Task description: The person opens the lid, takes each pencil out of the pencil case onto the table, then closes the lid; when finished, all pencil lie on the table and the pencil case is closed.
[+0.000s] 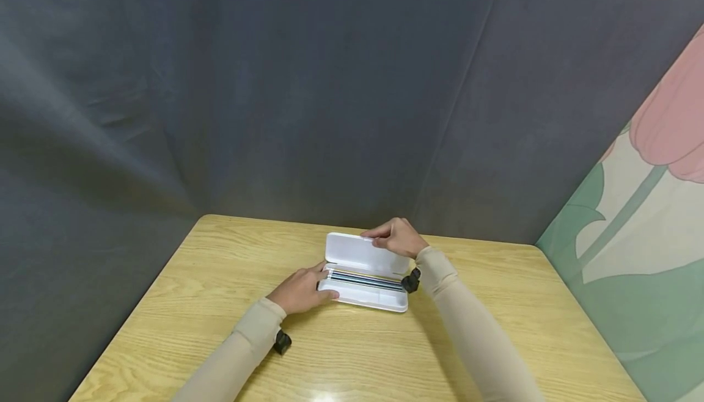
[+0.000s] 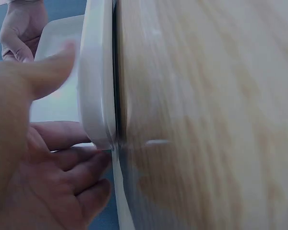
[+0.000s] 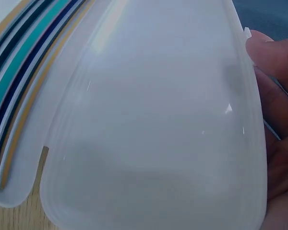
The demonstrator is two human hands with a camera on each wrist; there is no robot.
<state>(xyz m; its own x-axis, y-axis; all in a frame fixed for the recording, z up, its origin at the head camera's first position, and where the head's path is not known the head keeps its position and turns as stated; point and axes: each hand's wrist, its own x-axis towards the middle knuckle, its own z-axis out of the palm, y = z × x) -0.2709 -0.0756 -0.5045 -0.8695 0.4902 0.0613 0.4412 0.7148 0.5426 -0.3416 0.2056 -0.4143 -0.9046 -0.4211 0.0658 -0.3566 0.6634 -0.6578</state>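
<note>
A white pencil case (image 1: 357, 294) lies on the table with its lid (image 1: 352, 250) raised at the back. Several slim pencils (image 3: 24, 62) in teal, navy, white and yellow lie lengthwise inside. My left hand (image 1: 299, 291) grips the case's left end, thumb at the front and fingers around the end. In the left wrist view, that thumb reaches over the white side wall (image 2: 93, 81). My right hand (image 1: 400, 238) pinches the lid's upper edge; in the right wrist view its thumb and fingers (image 3: 278, 60) sit along that edge, partly hidden behind the lid.
The case stands on a light wood table (image 1: 220, 280) with rounded back corners. A dark grey curtain (image 1: 330, 96) hangs behind and to the left. At the right is a panel printed with a pink tulip (image 1: 671, 121). Each wrist wears a small black camera (image 1: 282, 342).
</note>
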